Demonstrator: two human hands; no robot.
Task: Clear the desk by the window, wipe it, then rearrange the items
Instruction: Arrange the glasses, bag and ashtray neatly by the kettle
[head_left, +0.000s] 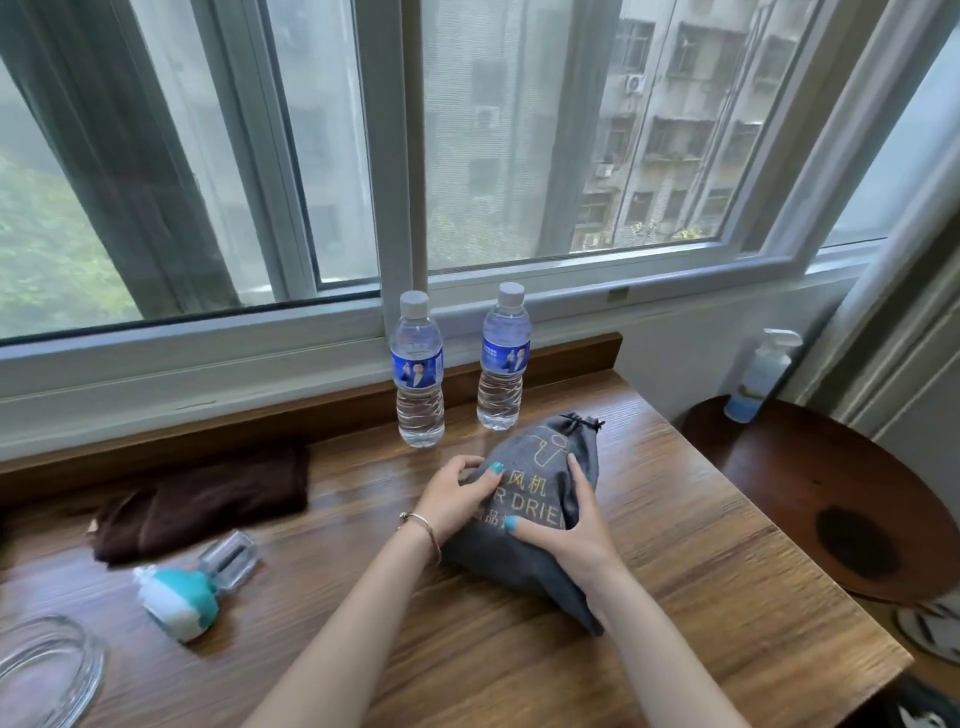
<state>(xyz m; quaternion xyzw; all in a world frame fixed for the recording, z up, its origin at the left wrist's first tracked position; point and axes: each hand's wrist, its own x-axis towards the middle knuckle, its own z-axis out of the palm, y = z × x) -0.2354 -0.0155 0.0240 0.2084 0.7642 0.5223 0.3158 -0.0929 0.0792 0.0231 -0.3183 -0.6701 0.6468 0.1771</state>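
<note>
Left hand and right hand gripping grey dryer bag, on wooden desk

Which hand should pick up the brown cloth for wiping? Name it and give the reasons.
Left. The brown cloth lies on the desk's left side, nearer the left hand. The right hand sits farther away on the grey hair dryer bag and would have to cross over.

Wide sliding window in grey daylight, apartment block outside, round dark side table at right
</note>
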